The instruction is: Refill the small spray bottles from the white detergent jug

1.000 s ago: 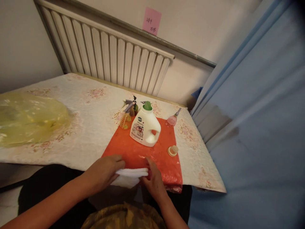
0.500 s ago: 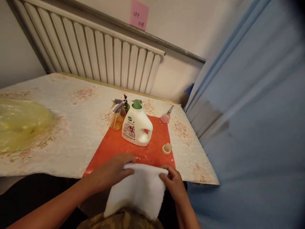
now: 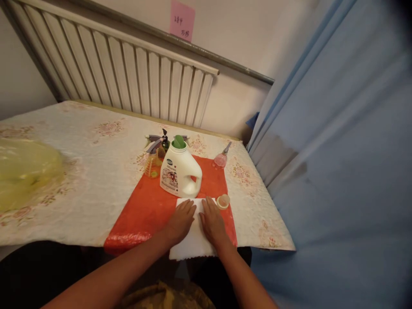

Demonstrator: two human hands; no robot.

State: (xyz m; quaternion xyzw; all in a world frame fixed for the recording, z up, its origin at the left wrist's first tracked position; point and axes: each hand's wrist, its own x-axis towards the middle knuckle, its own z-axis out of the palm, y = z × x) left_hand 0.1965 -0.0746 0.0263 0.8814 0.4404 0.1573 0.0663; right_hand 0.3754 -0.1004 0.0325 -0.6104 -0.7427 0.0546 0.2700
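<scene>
A white cloth (image 3: pixel 194 246) lies flat on the red plastic sheet (image 3: pixel 138 214), its near end hanging a little past the table edge. Palm down on its left part rests my left hand (image 3: pixel 181 221), fingers stretched forward. My right hand (image 3: pixel 212 221) presses flat on the right part, also with fingers extended. Just beyond the fingertips stands a white detergent jug (image 3: pixel 182 171) with a handle and a green piece (image 3: pixel 179 142) in its mouth. A pale round cap (image 3: pixel 223 201) sits right beside the cloth's far right corner.
Several spray bottles cluster behind the jug, one of them amber (image 3: pixel 152 166). A pink spray bottle (image 3: pixel 220 160) is at the sheet's far right corner. A yellow plastic bag (image 3: pixel 28 167) lies at left on the flowered tablecloth (image 3: pixel 86 171). A blue curtain (image 3: pixel 331 171) hangs along the right.
The cloth, held up by its far corners before, has been laid on the red sheet. Both hands moved forward, let go of its edge and now lie flat on it.
</scene>
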